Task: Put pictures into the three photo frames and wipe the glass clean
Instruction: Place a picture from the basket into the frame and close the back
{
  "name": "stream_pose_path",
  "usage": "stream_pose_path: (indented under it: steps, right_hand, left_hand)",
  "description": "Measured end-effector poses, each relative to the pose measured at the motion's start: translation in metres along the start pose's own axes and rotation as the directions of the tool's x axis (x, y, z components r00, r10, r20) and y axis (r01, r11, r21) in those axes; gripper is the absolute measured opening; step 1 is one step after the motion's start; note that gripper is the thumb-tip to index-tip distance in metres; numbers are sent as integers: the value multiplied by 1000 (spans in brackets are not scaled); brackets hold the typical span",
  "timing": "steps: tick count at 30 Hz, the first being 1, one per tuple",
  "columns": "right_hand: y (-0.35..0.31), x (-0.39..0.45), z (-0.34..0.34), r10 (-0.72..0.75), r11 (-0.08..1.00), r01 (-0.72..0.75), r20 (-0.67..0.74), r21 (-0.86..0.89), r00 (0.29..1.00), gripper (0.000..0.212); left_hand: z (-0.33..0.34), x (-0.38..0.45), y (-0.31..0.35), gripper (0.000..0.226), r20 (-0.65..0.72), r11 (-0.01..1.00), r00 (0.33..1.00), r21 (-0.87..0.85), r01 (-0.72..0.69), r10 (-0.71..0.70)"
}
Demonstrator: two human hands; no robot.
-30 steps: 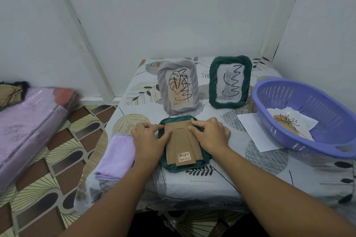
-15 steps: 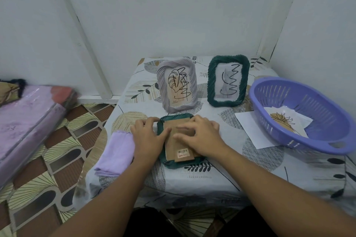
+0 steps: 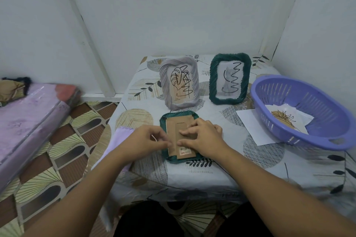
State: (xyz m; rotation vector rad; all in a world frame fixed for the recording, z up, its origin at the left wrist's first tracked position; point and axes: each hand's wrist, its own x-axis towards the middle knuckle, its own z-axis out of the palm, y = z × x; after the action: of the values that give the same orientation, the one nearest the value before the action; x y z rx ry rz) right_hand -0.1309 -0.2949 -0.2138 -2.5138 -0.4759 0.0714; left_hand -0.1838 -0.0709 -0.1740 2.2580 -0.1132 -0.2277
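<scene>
Head view, items on a small table under a leaf-print cloth (image 3: 221, 171):

1. Dark green rope-textured photo frame (image 3: 174, 159), centre of the picture, lying face down, its brown cardboard backing board (image 3: 173, 131) uppermost with a barcode sticker at the near end.
2. Left hand (image 3: 146, 140), at the frame's left edge; fingers curled, thumb and fingertips pinching at the edge of the backing board. What exactly they pinch cannot be told.
3. Right hand (image 3: 204, 138), resting on the right part of the backing board, fingers bent and pressing down on the card.
4. Grey ribbed photo frame (image 3: 163, 84), standing upright behind the face-down one, holding a leaf drawing.
5. Second dark green frame (image 3: 213, 81), upright, right of the grey one, holding a squiggle drawing.
6. Lilac cleaning cloth (image 3: 119, 140), on the table's left edge, just beside the left hand.
7. Purple slotted plastic basket (image 3: 308, 98), right of the picture, with loose printed pictures (image 3: 285, 119) inside.
8. White paper sheet (image 3: 250, 123), lying partly under the basket.
</scene>
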Motion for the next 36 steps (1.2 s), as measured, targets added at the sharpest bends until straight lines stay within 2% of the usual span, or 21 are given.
stream_pose_path:
  steps: [2,5,22,30,36]
  right_hand:
    - [0,1,1,8,1000,-8,-2,20,1000,51]
    - [1,1,2,18,999,-18,0,47,1000,51]
    - [3,2,4,23,997,-22,-17,72,1000,49]
    - [3,2,4,24,998,-23,-5,56,1000,50]
    - [1,1,3,28,997,-27,-11,70,1000,47]
  left_hand:
    - [-2,-10,0,8,98,1000,995,17,2,-4]
    - [2,-17,-6,9,137,999,989,4,48,-48]
    - [20,-21,-5,18,-24,996,998,71,52,-51]
    - [32,-26,-1,19,-112,966,994,256,43,-15]
    - [32,-27,-2,20,-144,973,988,211,90,-60]
